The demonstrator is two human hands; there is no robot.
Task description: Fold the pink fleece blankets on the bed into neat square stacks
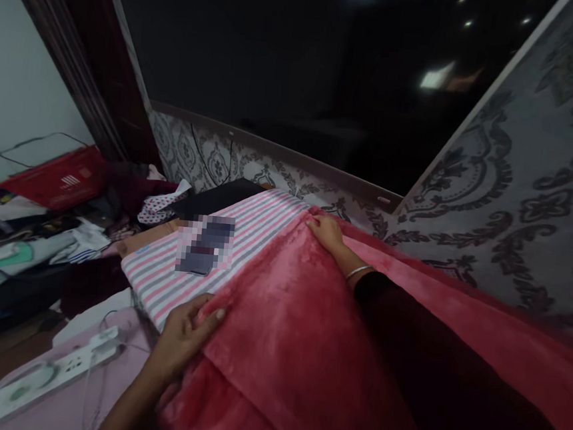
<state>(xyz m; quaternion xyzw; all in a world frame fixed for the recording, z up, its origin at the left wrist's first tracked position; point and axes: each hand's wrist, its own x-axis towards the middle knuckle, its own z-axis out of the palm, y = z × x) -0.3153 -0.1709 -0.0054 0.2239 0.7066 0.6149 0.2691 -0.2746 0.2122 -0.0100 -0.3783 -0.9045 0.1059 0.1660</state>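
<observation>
1. Pink fleece blanket (pixel 295 349): lies over the near end of the striped cover (pixel 260 229). Its leading edge runs between my two hands, and the bulk falls toward me and off to the right.
2. Left hand (pixel 183 336): at the near end of that edge, thumb on top and fingers curled under, pinching the fleece.
3. Right hand (pixel 326 232): at the far end by the patterned wall, fingers close together and bent over the hem. I cannot tell whether it grips or only presses. There is a bangle (pixel 359 271) on the wrist.
4. Dark flat object (pixel 205 245): blurred, resting on the striped cover just beside the blanket's edge.
5. Power strip (pixel 59 369): on the lower surface, below and left of the left hand, with cords trailing.
6. Risks, as I judge them:
   - The fleece edge could sweep the dark flat object off the cover.
   - The hanging bulk could drag the blanket off if either hold slackens.
   - Loose fabric could snag the cords.
</observation>
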